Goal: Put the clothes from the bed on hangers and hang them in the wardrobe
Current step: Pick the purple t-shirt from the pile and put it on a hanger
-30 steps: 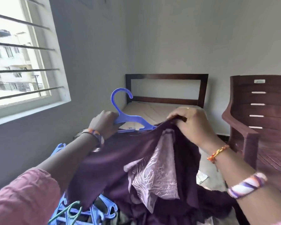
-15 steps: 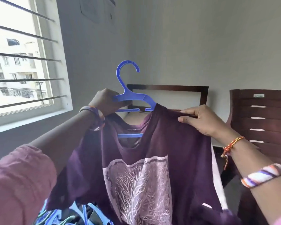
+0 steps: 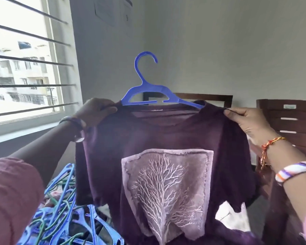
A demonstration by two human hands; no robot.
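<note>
A dark purple T-shirt [image 3: 166, 138] with a pale tree print hangs spread in front of me on a blue plastic hanger [image 3: 145, 91], whose hook stands upright above the collar. My left hand [image 3: 95, 112] pinches the shirt's left shoulder at the hanger's left end. My right hand [image 3: 249, 122] pinches the right shoulder seam, just past the hanger's right arm. Most of the bed is hidden behind the shirt; only its dark wooden headboard [image 3: 210, 98] shows above the collar.
A heap of blue and green hangers [image 3: 63, 209] lies at the lower left. A barred window [image 3: 25, 68] fills the left wall. A dark wooden chair [image 3: 290, 124] stands at the right. A white piece [image 3: 231, 216] shows under the shirt's hem.
Both hands have lifted the shirt and hanger higher and spread it flat. My left hand moved from the hanger's neck to the shirt's left shoulder, which now covers the hanger's arm.
</note>
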